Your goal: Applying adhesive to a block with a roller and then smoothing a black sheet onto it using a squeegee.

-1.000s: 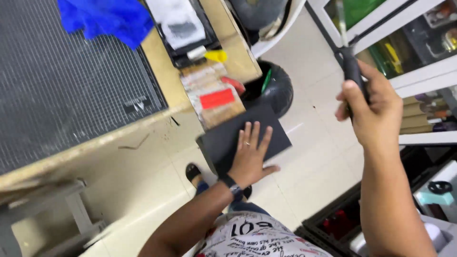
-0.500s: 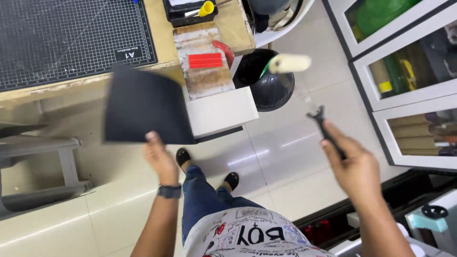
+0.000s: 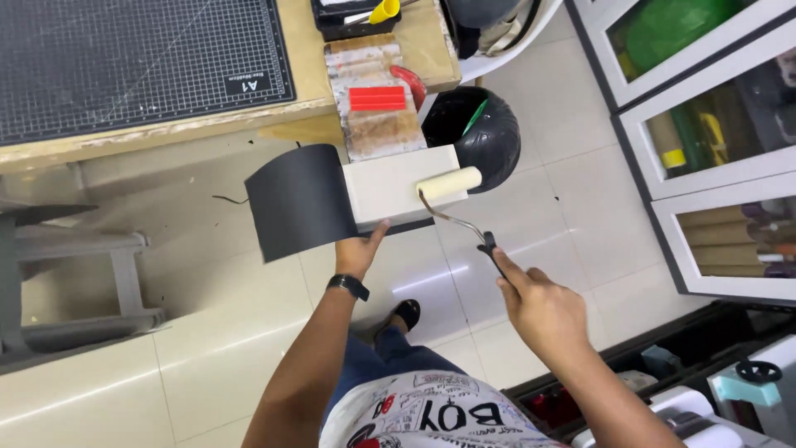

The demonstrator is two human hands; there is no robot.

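- Since half a second ago: the black sheet (image 3: 298,202) has swung from flat and raised to curled down on the left of the pale board (image 3: 398,184); the roller, then off in the air, now rests on the board's right end.
- Left of view: grey cutting mat (image 3: 124,58) on the wooden bench (image 3: 307,112); grey stool frame (image 3: 75,257) below it, well apart from your hands.
- Black sheet: thin, floppy, curls under its own weight. Judged light and easily creased; support it near the board edge, not by its free end.
- Left hand (image 3: 356,253): palm under the board's near edge, thumb up against it, fingers hidden beneath. It carries board and sheet over the tiled floor, just in front of the bench.
- Board: looks stiff, flat, light. Hold at mid-edge as now so that it stays level.
- Paint roller (image 3: 448,184): cream sleeve lying on the board, soft and likely to roll; bent wire shank, black handle.
- Right hand (image 3: 535,307): closed round the handle's lower end, forefinger along it.
- Right of view: black round bin (image 3: 489,137), then glass-fronted cabinets (image 3: 705,124).
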